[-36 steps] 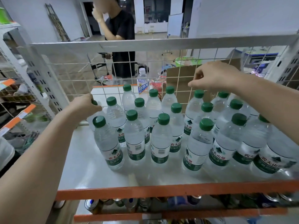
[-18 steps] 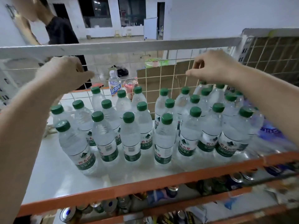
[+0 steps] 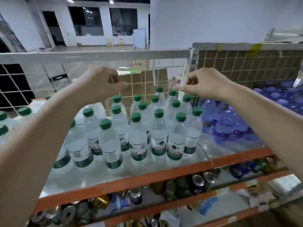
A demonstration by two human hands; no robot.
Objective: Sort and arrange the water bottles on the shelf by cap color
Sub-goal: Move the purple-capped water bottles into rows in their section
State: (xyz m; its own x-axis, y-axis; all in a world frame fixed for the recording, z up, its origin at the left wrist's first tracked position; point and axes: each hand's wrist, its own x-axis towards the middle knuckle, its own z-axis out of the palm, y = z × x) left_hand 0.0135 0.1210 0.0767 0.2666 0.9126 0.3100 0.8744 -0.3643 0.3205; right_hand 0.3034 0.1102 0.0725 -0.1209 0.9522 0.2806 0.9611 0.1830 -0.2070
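Both hands, left (image 3: 100,82) and right (image 3: 203,84), grip empty, hover above green-capped bottles (image 3: 137,136); wire mesh (image 3: 144,82) behind.

Green-capped clear bottles (image 3: 137,138), purple-wrapped pack (image 3: 229,126), orange shelf edge (image 3: 147,179)

White walls (image 3: 213,22), dark windows (image 3: 88,18), ceiling lights, bare floor beyond.

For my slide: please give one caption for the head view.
Both hands raised above green-capped bottles on the shelf.
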